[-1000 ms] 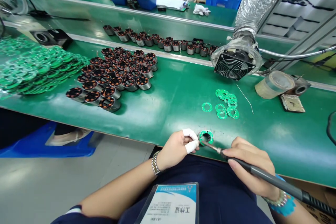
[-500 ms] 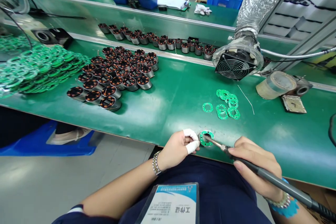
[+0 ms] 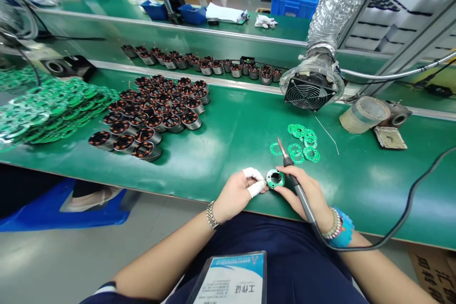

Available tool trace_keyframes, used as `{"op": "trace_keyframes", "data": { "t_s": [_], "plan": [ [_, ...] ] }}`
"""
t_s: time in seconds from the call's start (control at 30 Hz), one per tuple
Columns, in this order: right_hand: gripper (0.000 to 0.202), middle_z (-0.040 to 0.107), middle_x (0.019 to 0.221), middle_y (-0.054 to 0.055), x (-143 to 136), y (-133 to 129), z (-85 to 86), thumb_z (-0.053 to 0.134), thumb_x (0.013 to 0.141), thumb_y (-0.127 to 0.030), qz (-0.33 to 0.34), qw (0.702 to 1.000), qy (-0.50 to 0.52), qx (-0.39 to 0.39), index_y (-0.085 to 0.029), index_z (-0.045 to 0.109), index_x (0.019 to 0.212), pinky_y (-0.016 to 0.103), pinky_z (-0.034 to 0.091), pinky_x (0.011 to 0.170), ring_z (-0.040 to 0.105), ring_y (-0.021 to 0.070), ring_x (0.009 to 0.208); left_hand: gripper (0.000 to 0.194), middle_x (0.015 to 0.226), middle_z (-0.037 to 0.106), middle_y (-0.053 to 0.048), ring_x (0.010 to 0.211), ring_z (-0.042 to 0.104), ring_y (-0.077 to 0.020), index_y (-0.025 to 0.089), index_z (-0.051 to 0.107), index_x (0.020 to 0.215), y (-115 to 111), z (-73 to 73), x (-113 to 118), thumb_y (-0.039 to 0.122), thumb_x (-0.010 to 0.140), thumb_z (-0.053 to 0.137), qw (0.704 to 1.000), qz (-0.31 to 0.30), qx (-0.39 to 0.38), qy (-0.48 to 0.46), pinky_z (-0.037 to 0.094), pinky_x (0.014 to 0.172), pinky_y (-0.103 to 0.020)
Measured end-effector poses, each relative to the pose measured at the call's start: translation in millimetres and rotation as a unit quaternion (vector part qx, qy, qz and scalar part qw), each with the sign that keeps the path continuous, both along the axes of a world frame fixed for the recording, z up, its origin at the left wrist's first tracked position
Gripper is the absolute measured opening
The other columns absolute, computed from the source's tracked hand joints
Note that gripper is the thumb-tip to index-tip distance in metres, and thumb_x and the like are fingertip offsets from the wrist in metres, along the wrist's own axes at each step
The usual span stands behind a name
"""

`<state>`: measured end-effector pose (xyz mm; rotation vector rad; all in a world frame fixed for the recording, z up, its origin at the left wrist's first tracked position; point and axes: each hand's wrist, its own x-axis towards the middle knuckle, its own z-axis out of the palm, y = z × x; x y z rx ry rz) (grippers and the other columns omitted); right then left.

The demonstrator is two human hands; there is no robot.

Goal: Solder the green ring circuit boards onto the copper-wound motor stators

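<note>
At nine o'clock from motor (image 3: pixel 275 169), pinching with left hand (image 3: pixel 238 192); opposite, gripping iron (image 3: pixel 301 194) with right hand (image 3: pixel 315 194); could scorch boards (image 3: pixel 304 136) by tilting.

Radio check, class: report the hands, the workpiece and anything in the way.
Left hand at left edge of green-topped part. Right hand holding soldering iron, also at part's right side. Opening uncovered; loose green rings beyond.

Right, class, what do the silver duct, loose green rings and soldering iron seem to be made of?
Silver duct: probably aluminium foil, shiny and crinkled.
Loose green rings: likely coated circuit board, flat and glossy with pale dots.
Soldering iron: smooth, dark grey handle, perhaps plastic; coppery-brown shaft, probably metal.
</note>
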<state>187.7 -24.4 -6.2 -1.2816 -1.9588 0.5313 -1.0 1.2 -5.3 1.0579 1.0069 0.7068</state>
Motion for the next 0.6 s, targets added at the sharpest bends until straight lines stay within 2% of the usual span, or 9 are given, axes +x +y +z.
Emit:
{"op": "trace_keyframes", "data": {
  "t_s": [0.17,0.4,0.47,0.57,0.6],
  "plan": [
    [0.036,0.065,0.106,0.008,1,9,0.6,0.062,0.079,-0.022,0.018,1.000,0.018,0.007,-0.021,0.050,0.113,0.031,0.053,0.083,0.064,0.0188,0.095,0.018,0.076,0.066,-0.003,0.074,0.062,-0.0149,0.015,0.058,0.079,5,-2.6,1,0.029,0.072,0.066,1.000,-0.022,0.016,0.015,0.048,0.075,-0.028],
    [0.036,0.064,0.103,0.008,6,13,4.7,0.063,0.078,-0.022,0.046,0.999,0.009,-0.008,-0.019,0.051,0.112,0.030,0.053,0.082,0.063,0.0178,0.092,0.015,0.074,0.065,-0.004,0.070,0.060,-0.0152,0.014,0.061,0.075,5,-3.8,-3,0.029,0.078,0.059,0.986,-0.054,0.114,0.105,0.048,0.071,-0.028],
    [0.036,0.064,0.104,0.008,8,16,5.0,0.064,0.078,-0.024,0.056,0.998,0.012,-0.012,-0.019,0.051,0.111,0.030,0.052,0.082,0.063,0.0174,0.093,0.018,0.070,0.063,-0.004,0.065,0.060,-0.0144,0.014,0.059,0.074,8,-1.0,-4,0.031,0.078,0.058,0.990,-0.071,0.073,0.095,0.049,0.068,-0.028],
    [0.034,0.064,0.104,0.007,9,18,4.3,0.063,0.079,-0.024,0.065,0.998,0.012,-0.022,-0.020,0.051,0.111,0.030,0.052,0.082,0.063,0.0171,0.092,0.023,0.065,0.059,-0.002,0.057,0.059,-0.0133,0.014,0.053,0.072,10,2.5,-4,0.036,0.078,0.057,0.994,-0.096,-0.041,0.025,0.051,0.059,-0.028],
    [0.034,0.064,0.104,0.007,10,18,3.9,0.063,0.079,-0.024,0.067,0.997,0.013,-0.024,-0.021,0.051,0.111,0.030,0.052,0.082,0.063,0.0171,0.092,0.023,0.064,0.058,-0.002,0.056,0.059,-0.0130,0.015,0.052,0.072,10,3.2,-5,0.036,0.079,0.056,0.993,-0.106,-0.045,0.025,0.051,0.056,-0.027]
  ]
}}
